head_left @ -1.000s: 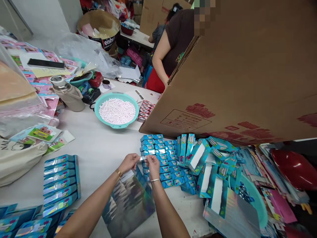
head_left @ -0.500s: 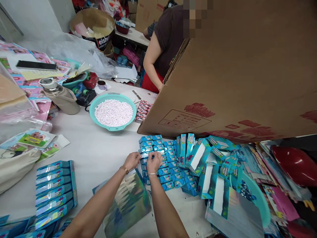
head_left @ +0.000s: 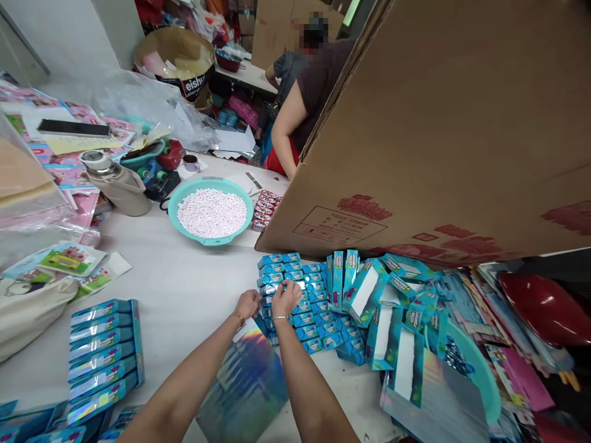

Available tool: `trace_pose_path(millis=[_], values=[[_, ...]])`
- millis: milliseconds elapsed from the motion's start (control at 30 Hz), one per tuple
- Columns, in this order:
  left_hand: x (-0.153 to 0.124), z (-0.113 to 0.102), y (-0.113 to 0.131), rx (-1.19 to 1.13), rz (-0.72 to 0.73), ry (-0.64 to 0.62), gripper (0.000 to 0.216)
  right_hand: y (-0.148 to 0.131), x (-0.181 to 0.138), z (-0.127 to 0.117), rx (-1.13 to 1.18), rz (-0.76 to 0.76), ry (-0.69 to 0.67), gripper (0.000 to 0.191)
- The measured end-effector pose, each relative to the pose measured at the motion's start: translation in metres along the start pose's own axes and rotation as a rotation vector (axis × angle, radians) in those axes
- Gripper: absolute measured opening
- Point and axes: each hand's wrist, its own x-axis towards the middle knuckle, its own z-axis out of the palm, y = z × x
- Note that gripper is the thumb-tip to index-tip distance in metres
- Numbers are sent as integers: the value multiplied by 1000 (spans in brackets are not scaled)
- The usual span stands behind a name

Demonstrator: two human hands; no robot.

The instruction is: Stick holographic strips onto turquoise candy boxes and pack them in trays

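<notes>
- We see a white table (head_left: 175, 289) before us.
- Directly on it we find a teal bowl (head_left: 212, 241) and a flask (head_left: 122, 191).
- Nearer us lie rows of blue boxes (head_left: 305, 332) and a shiny sheet (head_left: 249, 387).
- Behind those rows we see a big carton (head_left: 425, 135).

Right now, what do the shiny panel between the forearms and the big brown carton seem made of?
Shiny panel: perhaps foil-laminated card, glossy, given its rainbow sheen; plastic film possible.
Brown carton: cardboard, probably corrugated, matte, with a layered edge.
</notes>
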Motion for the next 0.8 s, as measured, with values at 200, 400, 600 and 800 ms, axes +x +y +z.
trace_pose_path(millis=[200, 400, 600, 800], values=[[-42, -16, -1, -78, -4, 6, 35, -5, -16, -51, 181, -137, -153, 22], [-97, -34, -3, -147, 47, 95, 47, 18, -118, -97, 251, -294, -774, 33], [-153, -46, 10, 8, 214, -205, 50, 20, -147, -113, 174, -282, -687, 22], [-173, -42, 16, 72, 156, -270, 57, 9, -142, -130, 88, -538, -575, 33]])
